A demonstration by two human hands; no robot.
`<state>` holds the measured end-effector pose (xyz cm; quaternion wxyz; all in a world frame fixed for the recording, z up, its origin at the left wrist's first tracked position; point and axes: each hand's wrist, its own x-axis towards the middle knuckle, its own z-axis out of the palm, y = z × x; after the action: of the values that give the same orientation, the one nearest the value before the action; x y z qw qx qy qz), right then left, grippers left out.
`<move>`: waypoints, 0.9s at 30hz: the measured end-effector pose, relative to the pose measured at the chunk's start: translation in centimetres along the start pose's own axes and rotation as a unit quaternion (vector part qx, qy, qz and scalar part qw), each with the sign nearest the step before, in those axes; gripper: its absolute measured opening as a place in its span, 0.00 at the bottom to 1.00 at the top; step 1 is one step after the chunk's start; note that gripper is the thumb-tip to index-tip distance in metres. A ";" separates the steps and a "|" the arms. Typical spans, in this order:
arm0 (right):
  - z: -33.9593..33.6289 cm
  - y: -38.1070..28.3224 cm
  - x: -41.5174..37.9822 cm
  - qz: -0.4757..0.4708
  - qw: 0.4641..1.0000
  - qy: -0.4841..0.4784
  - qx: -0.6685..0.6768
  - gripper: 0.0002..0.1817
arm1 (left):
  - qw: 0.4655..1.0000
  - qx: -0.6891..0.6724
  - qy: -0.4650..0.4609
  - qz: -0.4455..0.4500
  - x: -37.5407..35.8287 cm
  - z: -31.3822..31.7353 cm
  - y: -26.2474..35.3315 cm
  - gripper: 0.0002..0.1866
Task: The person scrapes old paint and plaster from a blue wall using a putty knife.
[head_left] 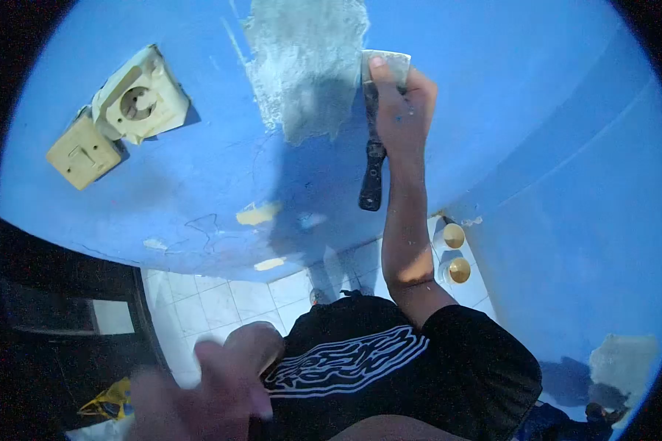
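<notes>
My right hand (406, 110) is wrapped around a putty knife (373, 176), with a finger pressed on its flat metal blade. The black handle hangs down below the hand. The blade is at the blue wall (485, 95), beside the right edge of a rough grey plaster patch (309, 66). Low on the left, near my body, my left hand (213, 389) is smeared by motion, so its fingers and anything in them cannot be made out.
A socket (141, 103) with a broken cover and a switch (84, 153) stick out from the wall at upper left. Two tubs (457, 270) stand on the white tiled floor (228, 301). Dark furniture (59, 316) is at the left; a second grey patch (625, 360) is at lower right.
</notes>
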<state>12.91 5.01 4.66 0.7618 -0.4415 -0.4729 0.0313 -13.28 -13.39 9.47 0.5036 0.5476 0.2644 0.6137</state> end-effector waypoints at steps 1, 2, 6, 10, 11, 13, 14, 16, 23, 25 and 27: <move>0.2 -0.3 0.2 -0.001 1.000 -0.007 0.007 0.18 | 0.997 -0.078 0.008 0.021 0.7 0.3 -0.7 0.05; 0.3 -0.2 0.4 -0.005 1.000 -0.012 0.011 0.18 | 0.986 -0.158 0.014 0.043 1.6 0.7 -1.4 0.06; 0.0 1.2 0.3 -0.016 1.000 -0.006 0.015 0.16 | 0.897 -0.416 -0.125 0.080 4.6 2.3 -5.3 0.12; 0.2 2.1 0.3 -0.021 0.999 0.005 0.028 0.15 | 0.768 -0.513 -0.376 -0.077 4.5 6.9 -5.9 0.17; 0.4 2.1 0.2 -0.009 0.999 0.017 0.025 0.15 | 0.735 -0.519 -0.421 -0.112 4.3 7.4 -5.5 0.17; 0.8 1.7 0.5 0.000 0.999 0.029 0.033 0.15 | 0.687 -0.520 -0.485 -0.150 3.9 8.6 -4.8 0.17; 0.8 1.5 0.4 -0.005 0.998 0.050 0.032 0.14 | 0.668 -0.519 -0.508 -0.161 3.8 9.0 -4.5 0.16; 0.8 1.3 0.1 -0.010 0.998 0.062 0.016 0.14 | 0.636 -0.517 -0.545 -0.176 3.4 10.2 -3.6 0.16; 1.3 1.1 0.4 -0.031 0.997 0.055 0.051 0.12 | 0.598 -0.454 -0.631 -0.196 3.1 11.8 -1.2 0.16; 1.1 0.7 0.2 -0.012 0.998 0.066 -0.001 0.13 | 0.587 -0.426 -0.656 -0.207 3.1 12.7 -0.7 0.16; 1.0 0.3 -0.7 0.014 0.998 0.051 0.042 0.13 | 0.585 -0.380 -0.687 -0.204 2.2 13.3 -1.1 0.12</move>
<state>11.88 5.51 4.16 0.8025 -0.4164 -0.4255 0.0392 -0.16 -14.04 12.89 0.8093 0.4966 -0.3130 -0.0197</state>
